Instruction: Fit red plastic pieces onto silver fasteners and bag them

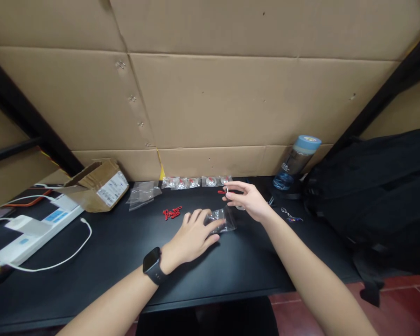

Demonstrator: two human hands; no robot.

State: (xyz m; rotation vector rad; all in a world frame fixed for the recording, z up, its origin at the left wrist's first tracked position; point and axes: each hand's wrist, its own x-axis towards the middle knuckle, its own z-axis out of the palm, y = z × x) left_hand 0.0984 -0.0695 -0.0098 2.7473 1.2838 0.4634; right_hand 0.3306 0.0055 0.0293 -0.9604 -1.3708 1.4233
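Note:
My left hand (195, 236), with a black smartwatch (151, 265) on the wrist, lies palm down with its fingers spread. Its index finger rests on a clear plastic bag (227, 220) on the black table. Just above the bag, my right hand (248, 200) is closed in a pinch on a red cord loop (221, 192); whatever else is between those fingertips is partly hidden. Beneath the right hand shows part of a pale round item. A small pile of red cords (172, 213) lies left of my left hand.
Along the cardboard wall sit several bagged round silver items (192, 182) and flat clear bags (143, 193). An opened carton (100, 186) and a white power strip (38, 229) with cables stand left. To the right are a water bottle (294, 163), a charm (292, 216) and a black backpack (378, 200).

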